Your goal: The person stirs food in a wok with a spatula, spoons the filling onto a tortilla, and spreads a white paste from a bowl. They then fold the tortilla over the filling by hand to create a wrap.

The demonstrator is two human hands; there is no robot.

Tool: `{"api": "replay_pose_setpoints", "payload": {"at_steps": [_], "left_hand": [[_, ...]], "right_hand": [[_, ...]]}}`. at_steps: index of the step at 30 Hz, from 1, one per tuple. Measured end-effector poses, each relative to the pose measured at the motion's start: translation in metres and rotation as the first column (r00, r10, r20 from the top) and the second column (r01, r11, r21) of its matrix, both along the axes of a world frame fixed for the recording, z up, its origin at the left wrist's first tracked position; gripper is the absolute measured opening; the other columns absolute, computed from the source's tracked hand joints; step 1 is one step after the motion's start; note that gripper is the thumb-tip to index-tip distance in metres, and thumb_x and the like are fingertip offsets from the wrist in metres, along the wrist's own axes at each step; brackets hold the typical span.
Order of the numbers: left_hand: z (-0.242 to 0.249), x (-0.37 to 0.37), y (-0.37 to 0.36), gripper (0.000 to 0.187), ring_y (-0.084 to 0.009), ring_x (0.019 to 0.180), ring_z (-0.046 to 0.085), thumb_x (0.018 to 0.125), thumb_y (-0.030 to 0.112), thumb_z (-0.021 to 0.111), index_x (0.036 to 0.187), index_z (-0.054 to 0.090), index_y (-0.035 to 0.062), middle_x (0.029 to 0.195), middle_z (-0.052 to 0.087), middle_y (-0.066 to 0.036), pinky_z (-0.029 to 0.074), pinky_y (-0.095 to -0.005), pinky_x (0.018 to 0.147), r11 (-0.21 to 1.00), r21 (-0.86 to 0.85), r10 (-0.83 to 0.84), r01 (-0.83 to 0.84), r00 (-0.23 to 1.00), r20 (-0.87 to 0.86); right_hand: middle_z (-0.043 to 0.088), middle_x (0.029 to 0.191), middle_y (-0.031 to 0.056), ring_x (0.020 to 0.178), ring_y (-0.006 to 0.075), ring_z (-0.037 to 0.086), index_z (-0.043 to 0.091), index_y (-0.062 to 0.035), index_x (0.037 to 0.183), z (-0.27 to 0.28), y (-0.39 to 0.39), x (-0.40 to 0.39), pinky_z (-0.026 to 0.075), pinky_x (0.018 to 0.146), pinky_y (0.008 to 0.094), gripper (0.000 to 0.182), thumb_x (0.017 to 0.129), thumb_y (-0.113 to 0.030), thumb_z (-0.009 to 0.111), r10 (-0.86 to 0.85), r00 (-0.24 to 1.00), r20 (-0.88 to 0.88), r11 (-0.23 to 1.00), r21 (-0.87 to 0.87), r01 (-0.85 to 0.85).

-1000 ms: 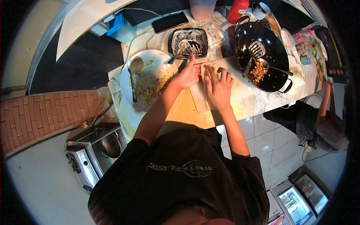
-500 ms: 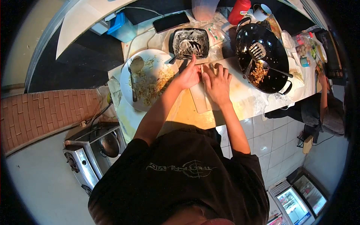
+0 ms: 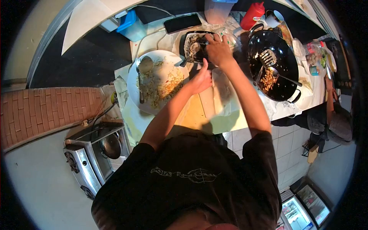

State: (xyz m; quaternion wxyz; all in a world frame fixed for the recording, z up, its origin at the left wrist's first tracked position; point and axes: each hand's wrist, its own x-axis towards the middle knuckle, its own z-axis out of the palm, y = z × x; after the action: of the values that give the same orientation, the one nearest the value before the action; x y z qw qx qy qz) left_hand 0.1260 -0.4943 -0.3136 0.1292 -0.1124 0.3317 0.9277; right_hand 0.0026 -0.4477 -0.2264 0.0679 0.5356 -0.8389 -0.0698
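Over the right rim of a black square bowl (image 3: 186, 50) smeared with white paste is my right hand (image 3: 219, 50), fingers bent apart and tips at the bowl's inside; I see nothing held in it. Close below, my left hand (image 3: 201, 81) has its thumb sticking up and its fingers curled in; what they hold, if anything, is hidden. Thin pale wrapper sheets (image 3: 220, 94) lie flat on the table beside and below the left hand. A spoon handle (image 3: 184, 62) leans out of the bowl's lower left corner.
To the left, a large white plate (image 3: 132, 86) carries shredded filling, a fork and a spoon. A black wok (image 3: 281, 44) with chopped food and a slotted turner stands right. Behind are a phone (image 3: 182, 23) and a red bottle (image 3: 253, 16). Another person's arm (image 3: 329, 94) is far right.
My right hand has left the wrapper in front of me and moved up to the black bowl. My left hand stays by the wrapper's upper end. The whole view has shifted slightly.
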Motion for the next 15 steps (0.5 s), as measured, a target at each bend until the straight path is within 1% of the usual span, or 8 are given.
{"api": "replay_pose_setpoints", "payload": {"at_steps": [1,2,4,6,8,12,13,15], "left_hand": [[-0.004,0.001,0.0,0.105,-0.0236,0.124,0.051,0.082,0.084,0.025,0.137,0.041,-0.0036,0.136,0.053,-0.013,0.037,-0.0366,0.107,1.0,0.001,0.009,-0.009,1.0,0.0],[-0.008,0.001,0.0,0.104,-0.023,0.12,0.052,0.081,0.086,0.026,0.133,0.044,-0.0031,0.131,0.055,-0.012,0.039,-0.0359,0.105,0.999,-0.005,0.037,-0.037,0.999,0.038],[-0.008,0.002,0.001,0.102,-0.0209,0.109,0.055,0.078,0.089,0.027,0.121,0.05,-0.0004,0.118,0.059,-0.01,0.042,-0.0341,0.1,0.997,0.015,0.079,-0.081,0.994,0.078],[-0.007,0.004,-0.001,0.103,-0.0211,0.11,0.055,0.078,0.089,0.027,0.123,0.05,-0.0006,0.12,0.058,-0.01,0.042,-0.0342,0.1,0.996,0.033,0.081,-0.084,0.994,0.073],[-0.003,0.004,0.0,0.104,-0.0214,0.112,0.055,0.077,0.089,0.027,0.125,0.049,-0.0007,0.122,0.058,-0.011,0.042,-0.0344,0.1,0.996,0.047,0.077,-0.08,0.995,0.069],[-0.004,0.003,-0.001,0.108,-0.0232,0.116,0.055,0.076,0.09,0.027,0.13,0.047,-0.0018,0.127,0.057,-0.013,0.041,-0.0367,0.103,0.992,0.086,0.086,-0.09,0.995,0.05],[-0.006,0.003,-0.002,0.109,-0.0239,0.118,0.054,0.076,0.09,0.027,0.131,0.047,-0.0024,0.129,0.057,-0.014,0.041,-0.0379,0.104,0.992,0.092,0.08,-0.083,0.996,0.044],[-0.01,0.002,-0.002,0.11,-0.0241,0.119,0.054,0.076,0.09,0.026,0.132,0.046,-0.003,0.13,0.056,-0.014,0.04,-0.0389,0.105,0.994,0.084,0.073,-0.075,0.997,0.036]], "right_hand": [[0.051,0.136,0.0031,0.125,0.0251,0.044,0.077,-0.0158,0.094,-0.005,-0.004,-0.007,0.03,0.103,0.0479,0.023,0.085,-0.025,0.058,0.053,0.996,-0.07,0.996,0.07,-0.048],[0.049,0.139,-0.0002,0.126,0.0249,0.043,0.076,-0.0168,0.095,-0.012,-0.005,-0.012,0.027,0.104,0.046,0.023,0.086,-0.023,0.056,0.043,0.995,-0.088,0.992,0.121,-0.033],[0.049,0.14,-0.0002,0.128,0.0248,0.042,0.076,-0.0169,0.095,-0.004,-0.003,-0.011,0.027,0.104,0.0462,0.024,0.086,-0.022,0.055,0.068,0.997,-0.039,0.981,0.186,-0.059],[0.047,0.141,0.0013,0.131,0.0257,0.038,0.075,-0.0162,0.098,0.001,0.0,-0.01,0.027,0.105,0.0488,0.025,0.086,-0.018,0.053,0.083,0.992,0.094,0.956,0.273,-0.106],[0.047,0.141,0.0017,0.131,0.0272,0.038,0.075,-0.015,0.099,0.001,0.0,-0.009,0.027,0.105,0.0505,0.026,0.086,-0.016,0.053,0.084,0.988,0.131,0.949,0.293,-0.119],[0.047,0.139,0.004,0.13,0.032,0.038,0.073,-0.0102,0.102,0.006,0.0,-0.009,0.028,0.103,0.0552,0.027,0.083,-0.011,0.053,0.054,0.962,0.267,0.94,0.311,-0.14],[0.047,0.139,0.004,0.13,0.032,0.038,0.073,-0.0102,0.102,0.006,0.002,-0.009,0.028,0.103,0.0552,0.027,0.083,-0.011,0.053,0.052,0.961,0.271,0.94,0.311,-0.139],[0.048,0.137,0.0052,0.128,0.0335,0.039,0.074,-0.0112,0.1,0.009,0.008,-0.013,0.028,0.101,0.0595,0.028,0.08,-0.009,0.055,0.054,0.934,0.353,0.947,0.279,-0.16]]}}
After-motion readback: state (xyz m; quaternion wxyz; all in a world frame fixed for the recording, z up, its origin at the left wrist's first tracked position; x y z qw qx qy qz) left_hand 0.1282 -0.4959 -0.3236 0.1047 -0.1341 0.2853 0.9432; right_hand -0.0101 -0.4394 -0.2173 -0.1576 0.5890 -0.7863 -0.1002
